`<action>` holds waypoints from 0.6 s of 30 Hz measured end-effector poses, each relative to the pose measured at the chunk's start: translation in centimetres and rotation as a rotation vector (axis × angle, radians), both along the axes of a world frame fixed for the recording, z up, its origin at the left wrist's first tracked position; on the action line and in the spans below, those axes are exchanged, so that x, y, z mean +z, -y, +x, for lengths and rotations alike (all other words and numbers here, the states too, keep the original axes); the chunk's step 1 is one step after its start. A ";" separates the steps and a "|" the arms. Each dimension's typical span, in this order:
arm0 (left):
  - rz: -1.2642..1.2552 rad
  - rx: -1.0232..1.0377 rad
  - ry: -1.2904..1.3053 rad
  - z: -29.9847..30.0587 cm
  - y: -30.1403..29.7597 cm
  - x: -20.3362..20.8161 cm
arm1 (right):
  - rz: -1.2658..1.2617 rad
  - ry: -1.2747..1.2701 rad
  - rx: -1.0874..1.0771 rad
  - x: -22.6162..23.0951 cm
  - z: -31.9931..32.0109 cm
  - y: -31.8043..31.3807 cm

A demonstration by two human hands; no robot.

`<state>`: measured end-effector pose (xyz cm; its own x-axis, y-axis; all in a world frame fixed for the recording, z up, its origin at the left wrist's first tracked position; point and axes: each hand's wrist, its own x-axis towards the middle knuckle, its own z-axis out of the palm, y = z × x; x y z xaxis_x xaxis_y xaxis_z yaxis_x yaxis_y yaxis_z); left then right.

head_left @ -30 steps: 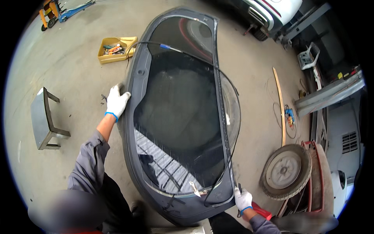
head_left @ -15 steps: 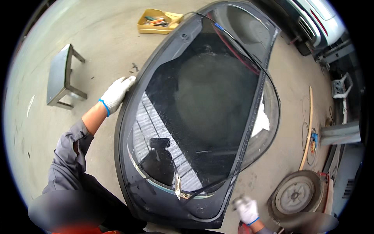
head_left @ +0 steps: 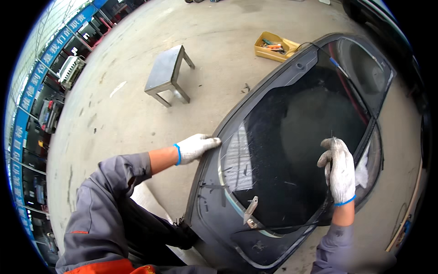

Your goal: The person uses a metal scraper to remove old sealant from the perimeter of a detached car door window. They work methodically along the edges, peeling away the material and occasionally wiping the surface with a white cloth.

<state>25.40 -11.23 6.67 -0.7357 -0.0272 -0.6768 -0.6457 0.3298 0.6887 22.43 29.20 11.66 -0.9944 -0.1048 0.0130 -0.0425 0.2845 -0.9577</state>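
Fisheye view from the person's head (left-side camera), downward over the nearby tailgate (head_left: 292, 137)

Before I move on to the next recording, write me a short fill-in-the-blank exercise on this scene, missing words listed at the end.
1. The gloved left hand and right hand both show ___ cuffs.
2. The hand over the dark glass is the ___ one.
3. The tray of tools is ___ in colour.
4. In the picture, the stool stands to the ___ of the tray.

Missing words: blue; right; yellow; left.
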 end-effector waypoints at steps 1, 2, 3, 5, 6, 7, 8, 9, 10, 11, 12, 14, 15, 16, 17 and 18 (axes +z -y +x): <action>0.050 0.079 -0.053 2.1 0.2 -1.4 | 0.031 0.107 0.020 -0.4 0.5 0.6; 0.115 0.135 -0.128 2.6 -0.4 -2.1 | 0.076 0.192 0.019 0.3 0.9 0.4; -0.015 0.129 -0.168 2.7 -1.5 -1.6 | 0.132 0.279 0.023 0.5 1.1 0.0; -0.172 0.039 -0.176 2.3 -1.7 -0.9 | 0.126 0.231 0.134 -0.4 1.9 -0.5; -0.244 -0.005 -0.171 2.1 -1.4 -0.7 | 0.135 0.191 0.215 -0.5 2.3 -0.3; -0.175 0.027 -0.132 1.7 -1.6 -0.2 | 0.244 0.095 0.259 -1.1 2.5 -0.4; -0.097 0.060 -0.087 1.7 -1.7 -0.5 | 0.350 0.107 0.314 0.5 3.1 0.5; 0.131 0.160 -0.139 2.0 -1.7 -1.5 | 0.366 0.129 0.374 1.2 3.8 1.2; 0.153 0.188 -0.121 2.2 -1.8 -1.0 | 0.363 0.135 0.441 1.7 4.2 2.0; 0.032 0.117 -0.122 1.9 -1.9 -1.6 | 0.365 0.181 0.522 2.1 4.9 2.6; -0.113 0.059 -0.135 1.6 -1.4 -1.1 | 0.347 0.207 0.617 2.8 5.5 3.6; -0.097 -0.050 -0.192 1.4 -0.7 -1.0 | 0.317 0.144 0.894 2.6 7.2 5.4; -0.387 -0.183 -0.295 1.1 -0.6 -0.6 | 0.370 0.166 0.996 2.3 7.8 6.3; -0.677 -0.321 -0.398 0.9 -0.6 0.5 | 0.427 0.186 1.091 2.2 8.5 7.1; -0.680 -0.345 -0.461 0.6 -0.4 1.8 | 0.418 0.088 1.043 1.1 9.3 7.4; -0.735 -0.358 -0.634 0.8 0.1 2.6 | 0.437 0.057 0.983 1.2 9.4 8.1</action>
<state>26.17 -11.31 9.26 -0.9977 0.0136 -0.0667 -0.0157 0.9077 0.4193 31.80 21.13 12.83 -0.4700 -0.8428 -0.2625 -0.3978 0.4677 -0.7893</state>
